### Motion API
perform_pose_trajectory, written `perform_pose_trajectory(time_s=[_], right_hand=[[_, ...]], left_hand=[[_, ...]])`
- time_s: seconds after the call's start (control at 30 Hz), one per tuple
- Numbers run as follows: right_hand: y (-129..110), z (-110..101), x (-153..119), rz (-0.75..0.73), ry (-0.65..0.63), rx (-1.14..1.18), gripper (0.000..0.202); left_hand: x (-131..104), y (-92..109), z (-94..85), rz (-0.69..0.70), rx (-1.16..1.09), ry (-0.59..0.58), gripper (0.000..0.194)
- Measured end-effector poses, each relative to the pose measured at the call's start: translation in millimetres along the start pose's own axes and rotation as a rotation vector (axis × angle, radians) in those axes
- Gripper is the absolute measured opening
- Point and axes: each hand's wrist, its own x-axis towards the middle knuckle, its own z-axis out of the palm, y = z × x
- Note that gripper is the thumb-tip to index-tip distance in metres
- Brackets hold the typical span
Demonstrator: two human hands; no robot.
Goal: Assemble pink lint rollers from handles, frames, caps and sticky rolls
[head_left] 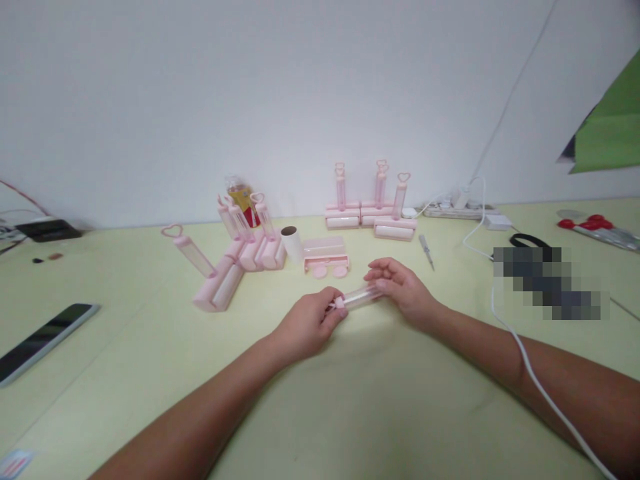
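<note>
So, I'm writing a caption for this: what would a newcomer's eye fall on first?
Probably the clear pinkish tube in the centre, its near-left end gripped by the left hand and the right hand at its other end. Next, the heart-topped pink rollers, grouped beyond the hands to the left and near the wall. Then the bright green shape at upper right.

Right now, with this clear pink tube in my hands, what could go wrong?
The left hand grips the clear tube only by one end, so it might slip. The white cable crosses the right forearm and could snag if that arm lifts. The white roll stands on end; a bump might topple it.
</note>
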Motion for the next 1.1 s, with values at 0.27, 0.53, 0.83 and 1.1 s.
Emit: perform_pose_trajectory(time_s=[0.27, 0.53, 0.83, 1.1], right_hand=[[-28.0, 23.4, -19.6, -0.27, -0.369, -0.965, 0.026], [-26.9, 27.3, -18.7, -0.141, -0.42, -0.976, 0.027], [-25.9, 23.2, -14.4, 0.015, -0.255, -0.86, 0.035], [3.9, 15.7, -9.2, 0.08, -0.008, -0.364, 0.023]], left_hand=[[-8.1, 0.3, 11.4, 0.136, 0.114, -0.066, 0.026], [-12.5, 4.6, 16.2, 0.14, 0.192, -0.06, 0.024], [-5.5, 1.1, -1.0, 0.004, 0.14, 0.173, 0.028], [10.9, -57.8, -21.9, -0.178, 0.084, 0.325, 0.036]])
